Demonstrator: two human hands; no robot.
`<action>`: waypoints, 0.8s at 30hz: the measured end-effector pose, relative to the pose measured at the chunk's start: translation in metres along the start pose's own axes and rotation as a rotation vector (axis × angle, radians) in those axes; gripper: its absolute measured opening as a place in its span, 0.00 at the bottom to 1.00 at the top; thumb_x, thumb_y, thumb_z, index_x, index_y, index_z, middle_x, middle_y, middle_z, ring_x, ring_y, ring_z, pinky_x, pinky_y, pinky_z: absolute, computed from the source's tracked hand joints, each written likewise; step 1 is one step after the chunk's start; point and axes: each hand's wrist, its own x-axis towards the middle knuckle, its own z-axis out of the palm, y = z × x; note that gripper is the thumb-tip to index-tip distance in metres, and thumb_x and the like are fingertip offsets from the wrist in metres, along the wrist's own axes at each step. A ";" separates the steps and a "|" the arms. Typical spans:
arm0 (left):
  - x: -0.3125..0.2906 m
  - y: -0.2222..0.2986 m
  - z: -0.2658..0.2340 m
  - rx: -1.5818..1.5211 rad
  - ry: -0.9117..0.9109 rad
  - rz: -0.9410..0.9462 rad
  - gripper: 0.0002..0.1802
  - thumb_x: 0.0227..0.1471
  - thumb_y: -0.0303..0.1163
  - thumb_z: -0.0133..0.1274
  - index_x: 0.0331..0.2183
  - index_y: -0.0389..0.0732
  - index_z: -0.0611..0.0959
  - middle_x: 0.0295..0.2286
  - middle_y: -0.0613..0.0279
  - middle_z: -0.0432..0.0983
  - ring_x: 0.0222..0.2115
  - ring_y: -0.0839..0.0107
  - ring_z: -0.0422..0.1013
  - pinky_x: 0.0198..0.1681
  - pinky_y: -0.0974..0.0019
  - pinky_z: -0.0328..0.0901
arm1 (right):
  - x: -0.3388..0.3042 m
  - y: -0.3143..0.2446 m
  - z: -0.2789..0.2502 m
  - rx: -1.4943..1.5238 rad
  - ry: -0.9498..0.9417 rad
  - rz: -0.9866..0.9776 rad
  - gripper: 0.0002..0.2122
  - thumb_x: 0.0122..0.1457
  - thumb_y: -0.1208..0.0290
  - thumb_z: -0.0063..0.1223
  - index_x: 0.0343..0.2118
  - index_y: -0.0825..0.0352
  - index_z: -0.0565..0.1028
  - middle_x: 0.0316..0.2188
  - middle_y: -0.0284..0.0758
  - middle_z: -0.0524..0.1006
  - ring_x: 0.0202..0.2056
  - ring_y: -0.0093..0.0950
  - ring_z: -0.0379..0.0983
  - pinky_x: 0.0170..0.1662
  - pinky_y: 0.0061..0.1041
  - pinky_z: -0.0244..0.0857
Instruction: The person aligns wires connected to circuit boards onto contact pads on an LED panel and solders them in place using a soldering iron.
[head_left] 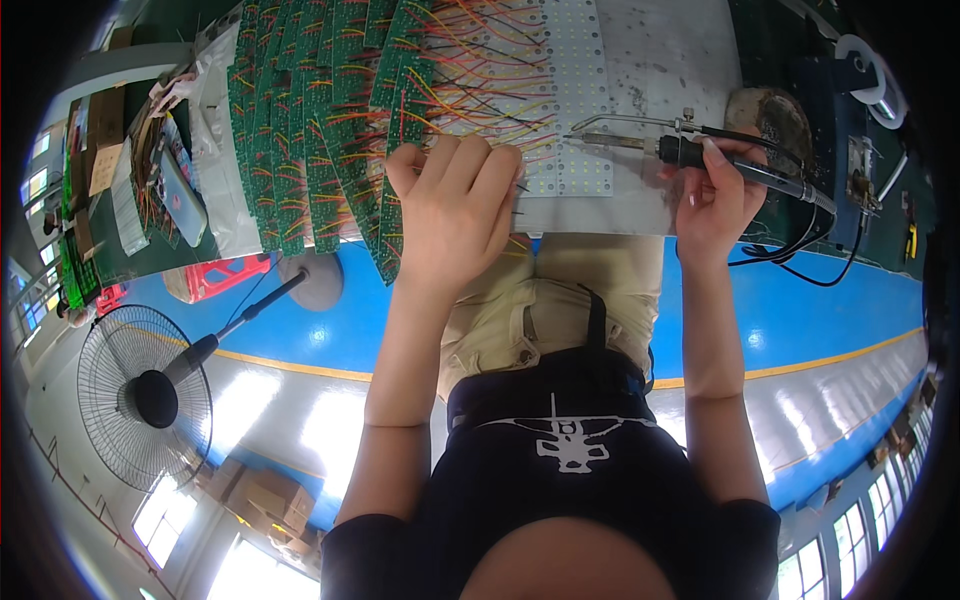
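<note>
My right hand grips a black soldering iron with a thin curved metal tube fixed above its tip. The tip points left, over the right part of white panels dotted with small square parts. My left hand is closed, its fingers curled down over the near end of the panels. Dark wire ends show beside its fingertips, but what it pinches is hidden. Red, yellow and black wires run across the panels from overlapping rows of green circuit boards at the left.
A grey work plate lies under the panels. On the right are a solder spool, a round worn block, the iron's black cable and yellow pliers. A standing fan is at the lower left.
</note>
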 end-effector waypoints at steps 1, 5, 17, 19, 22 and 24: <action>0.000 0.000 0.000 0.000 -0.001 -0.001 0.06 0.39 0.27 0.49 0.25 0.45 0.71 0.21 0.66 0.62 0.25 0.69 0.61 0.36 0.62 0.49 | 0.000 0.000 0.000 0.005 -0.003 -0.005 0.19 0.45 0.95 0.34 0.37 0.66 0.69 0.33 0.39 0.62 0.28 0.31 0.71 0.22 0.23 0.73; -0.001 -0.001 0.005 -0.003 0.021 0.031 0.08 0.39 0.25 0.50 0.26 0.45 0.71 0.21 0.68 0.64 0.24 0.71 0.63 0.35 0.63 0.50 | 0.001 -0.003 0.001 -0.009 -0.005 0.015 0.18 0.46 0.94 0.34 0.36 0.65 0.69 0.33 0.39 0.62 0.25 0.28 0.70 0.22 0.23 0.72; 0.002 0.000 0.013 -0.031 0.055 0.004 0.08 0.40 0.24 0.53 0.26 0.44 0.70 0.20 0.70 0.69 0.21 0.71 0.64 0.34 0.65 0.50 | 0.013 -0.034 0.025 0.184 0.163 0.302 0.03 0.47 0.80 0.43 0.24 0.71 0.63 0.12 0.35 0.64 0.08 0.16 0.53 0.17 0.20 0.62; 0.002 -0.001 0.012 -0.023 0.059 0.012 0.09 0.40 0.24 0.53 0.26 0.44 0.70 0.20 0.70 0.69 0.21 0.71 0.64 0.34 0.65 0.51 | 0.013 -0.033 0.024 0.176 0.143 0.284 0.02 0.47 0.80 0.43 0.24 0.71 0.63 0.12 0.34 0.64 0.08 0.15 0.52 0.17 0.21 0.63; 0.003 -0.001 0.011 -0.028 0.044 0.017 0.08 0.40 0.24 0.53 0.25 0.44 0.70 0.20 0.70 0.69 0.21 0.72 0.64 0.33 0.65 0.50 | 0.013 -0.033 0.025 0.172 0.151 0.288 0.02 0.47 0.80 0.43 0.24 0.71 0.63 0.11 0.33 0.63 0.08 0.15 0.51 0.17 0.21 0.63; 0.003 -0.001 0.011 -0.026 0.038 0.012 0.08 0.40 0.24 0.53 0.25 0.44 0.70 0.20 0.70 0.69 0.21 0.72 0.64 0.33 0.65 0.50 | 0.014 -0.034 0.026 0.164 0.142 0.279 0.02 0.47 0.80 0.43 0.24 0.71 0.63 0.11 0.33 0.63 0.08 0.15 0.51 0.17 0.21 0.63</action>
